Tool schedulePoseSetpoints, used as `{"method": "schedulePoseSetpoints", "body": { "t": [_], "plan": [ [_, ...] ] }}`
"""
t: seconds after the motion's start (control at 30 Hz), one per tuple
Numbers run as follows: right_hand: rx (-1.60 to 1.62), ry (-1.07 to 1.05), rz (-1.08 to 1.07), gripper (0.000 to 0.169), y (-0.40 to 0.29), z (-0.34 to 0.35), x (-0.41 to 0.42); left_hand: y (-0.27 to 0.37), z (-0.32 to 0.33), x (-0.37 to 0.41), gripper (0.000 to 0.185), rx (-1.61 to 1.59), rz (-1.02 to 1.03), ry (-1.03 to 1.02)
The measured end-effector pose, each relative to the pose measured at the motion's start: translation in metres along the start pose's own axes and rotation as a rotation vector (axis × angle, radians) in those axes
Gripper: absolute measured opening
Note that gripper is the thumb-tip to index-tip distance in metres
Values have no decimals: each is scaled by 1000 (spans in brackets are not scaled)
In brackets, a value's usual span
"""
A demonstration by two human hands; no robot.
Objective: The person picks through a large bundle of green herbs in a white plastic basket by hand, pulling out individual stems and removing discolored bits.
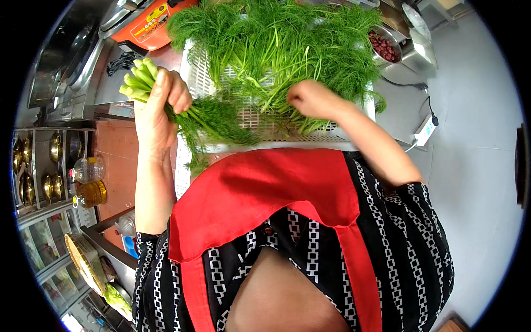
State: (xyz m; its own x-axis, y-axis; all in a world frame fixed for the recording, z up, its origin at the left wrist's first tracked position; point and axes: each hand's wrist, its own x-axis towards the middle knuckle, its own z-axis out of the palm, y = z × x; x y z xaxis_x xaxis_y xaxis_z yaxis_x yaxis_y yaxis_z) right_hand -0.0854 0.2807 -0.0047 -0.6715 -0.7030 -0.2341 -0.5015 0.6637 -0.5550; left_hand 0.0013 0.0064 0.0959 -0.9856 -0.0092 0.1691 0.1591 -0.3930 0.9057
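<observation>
In my left hand (159, 97) is a bunch of feathery green herb, dill or fennel (143, 76). Its pale, thick stem ends point up and left past my thumb, while the fronds droop below my fingers over the rim of a white plastic basket (184, 162). A large heap of the same herb (274, 45) fills most of the basket, with loose stems strewn across its middle. Over those stems is my right hand (313, 99), blurred, its fingers curled downwards. Whether anything is between these fingers is hidden.
An orange electric pan (141, 29) and a black plastic bag (122, 63) are at the back left. A steel bowl of dark red fruit (383, 46) and a white power strip (426, 130) are on the right. Oil bottles (89, 194) stand at left by a shelf.
</observation>
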Motion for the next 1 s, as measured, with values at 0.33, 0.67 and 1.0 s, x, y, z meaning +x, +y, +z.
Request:
{"method": "schedulePoseSetpoints", "body": {
  "t": [0.33, 0.67, 1.0],
  "plan": [
    [-544, -49, -11, 15, 8, 44, 22, -9, -4, -9, 29, 70, -31, 129],
    [503, 184, -26, 9, 18, -60, 4, -23, -4, -8, 19, 167, -36, 141],
    [832, 432, -141, 9, -41, -48, 15, -91, 37, 23, 23, 107, -124, 102]
  ]
}}
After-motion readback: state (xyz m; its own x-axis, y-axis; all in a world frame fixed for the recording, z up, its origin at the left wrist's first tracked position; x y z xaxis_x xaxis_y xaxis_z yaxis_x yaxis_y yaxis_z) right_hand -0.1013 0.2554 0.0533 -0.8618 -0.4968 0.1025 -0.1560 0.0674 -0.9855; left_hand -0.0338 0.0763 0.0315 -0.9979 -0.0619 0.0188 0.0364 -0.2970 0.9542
